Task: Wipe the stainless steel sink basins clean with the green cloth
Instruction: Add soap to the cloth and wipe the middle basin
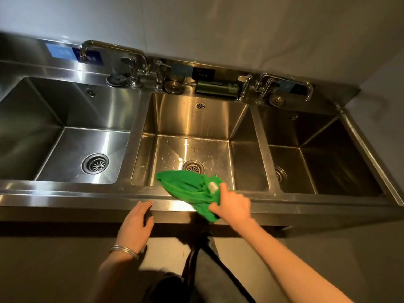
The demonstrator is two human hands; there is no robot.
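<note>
A stainless steel sink unit with three basins fills the view: the left basin (72, 119), the middle basin (192, 125) and the right basin (317, 154). My right hand (232, 205) grips the green cloth (188, 189) over the front rim of the middle basin; the cloth spreads left toward the drain (193, 166) and carries a small white tag. My left hand (136, 221) rests on the sink's front edge (65, 201) with fingers straight, holding nothing. Water drops dot the middle basin's floor.
Two faucets (113, 49) (286, 80) rise from the back ledge, with round drain stoppers (117, 80) and a dark green bottle (216, 88) lying beside them. A pale wall stands behind. Dark legs and floor show below the sink edge.
</note>
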